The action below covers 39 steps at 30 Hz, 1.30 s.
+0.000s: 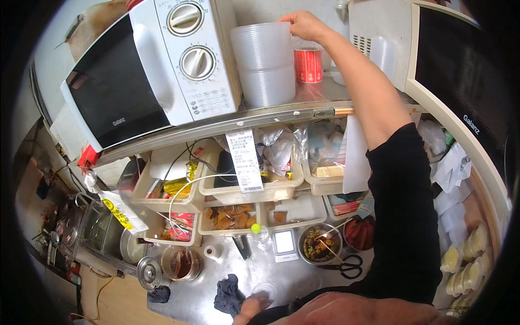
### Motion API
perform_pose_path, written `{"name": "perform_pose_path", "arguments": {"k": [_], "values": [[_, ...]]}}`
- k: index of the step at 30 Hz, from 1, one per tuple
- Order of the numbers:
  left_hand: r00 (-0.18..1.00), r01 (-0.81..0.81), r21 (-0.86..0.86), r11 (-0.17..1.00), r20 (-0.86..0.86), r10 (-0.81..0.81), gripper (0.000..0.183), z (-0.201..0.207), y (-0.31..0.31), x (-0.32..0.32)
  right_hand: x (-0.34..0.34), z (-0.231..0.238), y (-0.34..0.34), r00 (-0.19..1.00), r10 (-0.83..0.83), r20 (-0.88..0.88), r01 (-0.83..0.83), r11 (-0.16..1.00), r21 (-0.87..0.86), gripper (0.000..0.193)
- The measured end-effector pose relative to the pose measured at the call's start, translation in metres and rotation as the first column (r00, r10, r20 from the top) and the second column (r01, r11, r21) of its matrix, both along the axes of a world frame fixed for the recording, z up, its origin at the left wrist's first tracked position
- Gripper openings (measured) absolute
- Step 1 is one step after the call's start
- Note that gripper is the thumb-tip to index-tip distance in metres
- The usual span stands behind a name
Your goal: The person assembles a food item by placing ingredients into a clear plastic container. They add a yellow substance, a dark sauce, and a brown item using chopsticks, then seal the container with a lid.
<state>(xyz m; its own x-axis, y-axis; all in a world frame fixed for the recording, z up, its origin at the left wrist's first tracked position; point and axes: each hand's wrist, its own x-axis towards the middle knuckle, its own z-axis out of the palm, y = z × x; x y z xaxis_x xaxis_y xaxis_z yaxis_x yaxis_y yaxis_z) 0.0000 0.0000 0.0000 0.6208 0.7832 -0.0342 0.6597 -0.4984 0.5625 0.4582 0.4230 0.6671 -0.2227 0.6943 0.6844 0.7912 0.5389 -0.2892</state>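
In the head view, the stack of clear tubs (264,62) stands near the front edge of the shelf (317,93), just left of your right hand (306,25), whose bent fingers touch its top rim; you can't tell whether they pinch it. Your left hand (252,307), its grip unclear, is well below, at the surface's (206,290) near edge beside a dark cloth (229,295)

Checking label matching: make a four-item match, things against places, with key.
1. plastic container stack
2. red roll
3. scissors
4. larger dark cloth

A. beside the metal bowl
B. beside the left hand
C. right hand at its upper rim
D. on the shelf, just right of the stack

Pairs: 1-C, 2-D, 3-A, 4-B
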Motion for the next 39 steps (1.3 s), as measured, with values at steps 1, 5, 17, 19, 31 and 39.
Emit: {"name": "perform_pose_path", "arguments": {"k": [1, 5, 17, 19, 31, 39], "values": [[1.0, -0.007, 0.001, 1.0, 0.018, 0.007, 0.033, 0.002, -0.005, 0.004, 0.004, 0.003, -0.005, 1.0, -0.026, -0.001, 0.026, 0.999, -0.043, 0.027], [0.995, 0.097, -0.008, 0.995, 0.022, -0.097, 0.033, 0.003, 0.011, -0.01, -0.004, -0.009, -0.002, 0.998, -0.048, -0.039, 0.053, 0.989, 0.137, 0.026], [0.994, -0.084, -0.294, 0.952, -0.087, 0.061, 0.041, 0.045, 0.009, 0.001, -0.018, 0.019, -0.063, 0.801, 0.23, -0.553, 0.076, 0.877, 0.475, 0.028], [0.99, -0.123, -0.36, 0.925, -0.111, 0.089, 0.042, 0.073, 0.014, 0.006, -0.018, 0.015, -0.089, 0.739, 0.354, -0.573, 0.027, 0.835, 0.549, 0.028], [0.357, -0.022, -0.133, 0.991, 0.925, 0.132, 0.142, 0.238, 0.092, 0.095, -0.129, -0.303, -0.359, 0.776, 0.249, -0.58, -0.233, 0.967, 0.104, 0.015], [0.368, 0.085, -0.402, 0.912, 0.863, 0.346, 0.101, 0.217, 0.045, 0.109, -0.174, -0.421, -0.433, 0.688, -0.024, -0.725, -0.365, 0.853, -0.374, 0.016]]}}
